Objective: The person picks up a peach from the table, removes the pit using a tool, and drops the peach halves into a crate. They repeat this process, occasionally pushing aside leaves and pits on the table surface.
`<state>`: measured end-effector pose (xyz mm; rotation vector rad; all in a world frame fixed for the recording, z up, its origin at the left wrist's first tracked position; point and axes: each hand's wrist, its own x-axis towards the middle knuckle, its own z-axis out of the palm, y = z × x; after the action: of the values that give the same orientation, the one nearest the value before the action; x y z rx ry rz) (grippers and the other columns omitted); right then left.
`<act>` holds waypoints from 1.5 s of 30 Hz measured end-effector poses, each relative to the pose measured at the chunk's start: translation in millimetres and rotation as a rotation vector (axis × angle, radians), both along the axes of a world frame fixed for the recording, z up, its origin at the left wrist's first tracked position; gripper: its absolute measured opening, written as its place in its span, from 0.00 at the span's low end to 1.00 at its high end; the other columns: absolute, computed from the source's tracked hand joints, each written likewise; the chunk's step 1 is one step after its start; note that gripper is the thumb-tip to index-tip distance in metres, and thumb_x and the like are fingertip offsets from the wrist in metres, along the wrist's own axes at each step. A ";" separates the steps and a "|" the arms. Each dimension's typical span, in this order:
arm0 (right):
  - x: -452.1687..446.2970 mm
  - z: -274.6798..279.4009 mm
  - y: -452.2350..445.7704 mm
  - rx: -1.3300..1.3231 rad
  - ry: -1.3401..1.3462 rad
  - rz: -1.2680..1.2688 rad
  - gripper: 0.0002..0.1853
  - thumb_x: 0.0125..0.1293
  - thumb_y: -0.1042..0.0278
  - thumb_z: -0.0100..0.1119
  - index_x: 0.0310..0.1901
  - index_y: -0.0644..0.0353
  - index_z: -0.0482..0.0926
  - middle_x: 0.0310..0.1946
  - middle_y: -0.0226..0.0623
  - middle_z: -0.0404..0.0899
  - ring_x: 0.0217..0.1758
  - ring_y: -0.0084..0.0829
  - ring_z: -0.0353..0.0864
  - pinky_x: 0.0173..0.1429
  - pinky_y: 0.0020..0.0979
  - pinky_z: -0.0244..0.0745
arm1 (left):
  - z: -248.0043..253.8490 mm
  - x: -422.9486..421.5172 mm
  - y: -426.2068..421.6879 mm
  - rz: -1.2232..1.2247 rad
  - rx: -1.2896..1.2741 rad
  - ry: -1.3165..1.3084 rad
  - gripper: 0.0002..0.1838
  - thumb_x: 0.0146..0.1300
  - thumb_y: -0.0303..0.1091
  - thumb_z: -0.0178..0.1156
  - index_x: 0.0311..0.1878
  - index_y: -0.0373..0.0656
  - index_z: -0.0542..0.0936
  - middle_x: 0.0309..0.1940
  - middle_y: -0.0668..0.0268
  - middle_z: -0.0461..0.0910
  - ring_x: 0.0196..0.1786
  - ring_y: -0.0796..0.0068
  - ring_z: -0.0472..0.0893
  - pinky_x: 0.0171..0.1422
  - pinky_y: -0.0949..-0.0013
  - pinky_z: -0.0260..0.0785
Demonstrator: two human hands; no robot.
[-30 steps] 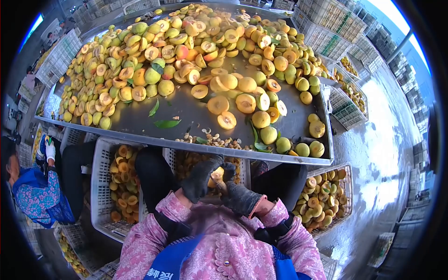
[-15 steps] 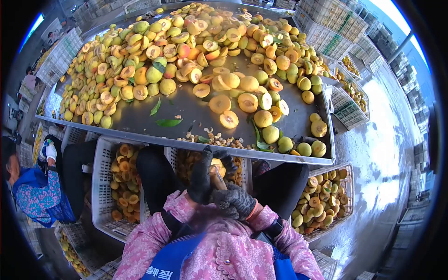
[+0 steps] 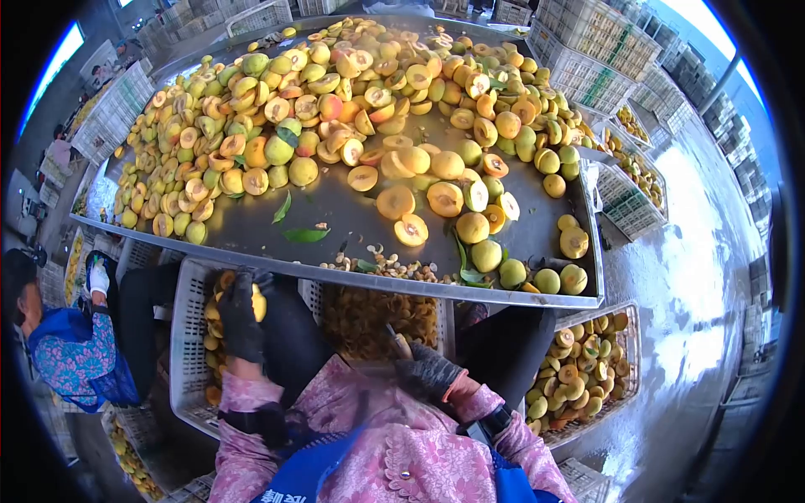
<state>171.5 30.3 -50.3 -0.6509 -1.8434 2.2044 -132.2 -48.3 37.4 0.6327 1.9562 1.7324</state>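
Observation:
My left hand (image 3: 241, 323), in a dark glove, is over the white crate (image 3: 186, 314) at my left knee. A yellow peach half (image 3: 258, 303) shows at its inner side, held in the fingers. My right hand (image 3: 429, 370), in a dark grey knit glove, is closed round a short metal-tipped tool (image 3: 395, 337) in front of my lap; its exact kind is unclear. Beneath it, between my legs, stands a crate holding brown-orange scraps (image 3: 377, 317). Cut peach halves (image 3: 220, 335) lie in the left crate, partly hidden by my hand.
A metal table (image 3: 335, 201) in front carries a heap of peaches (image 3: 277, 109), halved and whole, with loose pits (image 3: 386, 264) near its raised edge. Another crate of peach halves (image 3: 579, 377) stands right. A co-worker (image 3: 75, 344) sits left. Stacked crates (image 3: 595, 42) rise behind.
My left hand has moved left from the middle to the left crate, carrying the peach half away from the tool. My right hand stays near the lap, slightly right, with the tool.

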 end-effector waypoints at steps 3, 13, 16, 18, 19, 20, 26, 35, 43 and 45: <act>1.6 -19.8 1.2 0.345 0.004 -0.027 0.13 0.62 0.64 0.57 0.45 0.58 0.70 0.26 0.24 0.70 0.25 0.16 0.68 0.27 0.23 0.65 | -16.4 -38.5 -0.8 0.063 -0.411 0.774 0.14 0.61 0.38 0.57 0.42 0.35 0.80 0.38 0.57 0.81 0.43 0.63 0.80 0.49 0.66 0.69; 18.8 -7.9 9.5 0.381 -0.166 -0.138 0.15 0.61 0.64 0.57 0.45 0.64 0.72 0.28 0.29 0.73 0.28 0.19 0.70 0.31 0.25 0.68 | -25.9 90.2 193.4 -0.525 -0.594 0.618 0.23 0.57 0.54 0.58 0.42 0.41 0.81 0.38 0.49 0.80 0.43 0.52 0.80 0.48 0.58 0.71; 28.2 -0.5 15.4 0.368 -0.223 -0.168 0.15 0.61 0.64 0.56 0.45 0.65 0.72 0.28 0.29 0.74 0.28 0.21 0.72 0.31 0.26 0.69 | -37.0 118.5 212.5 -0.525 -0.515 0.541 0.23 0.54 0.52 0.61 0.42 0.40 0.80 0.36 0.47 0.80 0.42 0.50 0.80 0.46 0.58 0.71; 35.0 -4.5 15.3 0.359 -0.204 -0.197 0.14 0.61 0.64 0.56 0.45 0.64 0.72 0.27 0.29 0.74 0.26 0.21 0.72 0.30 0.26 0.69 | -50.4 121.5 214.7 -0.571 -0.377 0.429 0.22 0.56 0.45 0.62 0.46 0.36 0.76 0.36 0.54 0.81 0.39 0.59 0.81 0.44 0.62 0.73; 37.5 -5.8 16.3 0.310 -0.201 -0.216 0.13 0.62 0.64 0.55 0.45 0.63 0.72 0.26 0.28 0.73 0.25 0.21 0.71 0.29 0.25 0.68 | -56.0 119.7 213.4 -0.591 -0.293 0.302 0.21 0.57 0.43 0.62 0.46 0.35 0.76 0.37 0.56 0.81 0.38 0.63 0.81 0.43 0.64 0.74; 39.7 -6.1 17.3 0.260 -0.198 -0.236 0.13 0.62 0.65 0.55 0.44 0.62 0.72 0.25 0.27 0.72 0.24 0.21 0.71 0.27 0.24 0.68 | -60.8 116.5 211.9 -0.607 -0.210 0.176 0.21 0.57 0.41 0.62 0.47 0.34 0.75 0.37 0.59 0.81 0.38 0.66 0.81 0.42 0.66 0.74; 27.7 74.7 35.6 -0.441 -0.200 -0.413 0.13 0.63 0.66 0.56 0.47 0.56 0.67 0.22 0.23 0.67 0.18 0.17 0.66 0.21 0.20 0.64 | -1.6 106.4 157.2 -0.700 0.034 -0.706 0.15 0.59 0.30 0.57 0.50 0.37 0.74 0.42 0.61 0.77 0.43 0.73 0.79 0.43 0.67 0.79; 0.7 93.4 57.7 -0.088 0.041 -0.599 0.16 0.62 0.68 0.59 0.49 0.57 0.68 0.25 0.24 0.69 0.21 0.16 0.69 0.22 0.19 0.65 | 19.6 113.8 108.4 -0.962 -0.060 -0.412 0.13 0.62 0.30 0.58 0.49 0.36 0.77 0.43 0.64 0.79 0.45 0.79 0.77 0.51 0.73 0.70; -37.6 94.3 34.1 -0.486 0.177 -0.752 0.18 0.61 0.66 0.58 0.51 0.57 0.67 0.25 0.27 0.72 0.18 0.20 0.70 0.20 0.22 0.67 | -33.1 128.6 89.8 -0.766 0.207 0.110 0.18 0.67 0.25 0.46 0.60 0.34 0.67 0.55 0.54 0.73 0.58 0.64 0.73 0.65 0.64 0.63; -43.8 92.6 26.5 -0.387 0.185 -0.681 0.17 0.62 0.66 0.56 0.51 0.58 0.67 0.24 0.28 0.72 0.18 0.21 0.70 0.20 0.22 0.67 | -33.0 136.0 89.4 -0.692 0.258 -0.206 0.21 0.67 0.24 0.47 0.63 0.34 0.63 0.58 0.54 0.70 0.59 0.65 0.72 0.66 0.63 0.62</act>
<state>127.7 56.8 42.3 -0.9315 -0.9091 2.0444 3.8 41.1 4.4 1.0253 1.1764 1.5214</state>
